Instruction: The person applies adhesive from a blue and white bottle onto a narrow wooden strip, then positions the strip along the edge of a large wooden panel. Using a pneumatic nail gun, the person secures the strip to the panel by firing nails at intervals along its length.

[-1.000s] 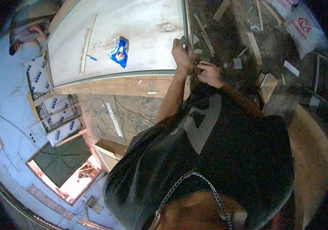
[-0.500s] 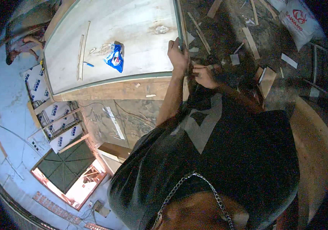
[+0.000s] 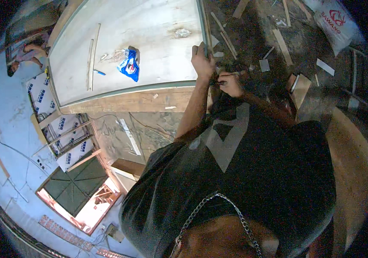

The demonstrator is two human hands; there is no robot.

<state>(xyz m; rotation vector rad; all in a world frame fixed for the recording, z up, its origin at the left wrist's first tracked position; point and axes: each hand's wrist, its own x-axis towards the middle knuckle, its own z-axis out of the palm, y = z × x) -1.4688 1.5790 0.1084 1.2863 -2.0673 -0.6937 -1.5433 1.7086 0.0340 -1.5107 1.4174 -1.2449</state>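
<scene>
A large white-topped worktable (image 3: 149, 38) with a green-grey edging strip (image 3: 149, 88) stands in front of me. At its near right corner my left hand (image 3: 203, 65) is closed over the edge, fingers curled onto the edging. Just right of and below it, beside the corner, my right hand (image 3: 232, 84) is pinched closed. A small dark thing shows at its fingertips, too small and dim to name. On the tabletop lie a crumpled blue-and-white packet (image 3: 129, 64), a blue marker (image 3: 99, 72), thin wooden strips (image 3: 90, 64) and a crumpled clear wrapper (image 3: 181, 32).
Wood offcuts (image 3: 282, 46) and scraps litter the dark floor at right. A white sack (image 3: 332, 26) lies far right, a leaning board (image 3: 351, 172) nearer. Another person (image 3: 31, 53) is at far left. Wrapped panels (image 3: 65, 129) and a window (image 3: 78, 189) are at left.
Both hands have shifted slightly to the right at the table corner. The right hand's fingers have turned a little, showing a small dark thing. The far person's posture has changed.
</scene>
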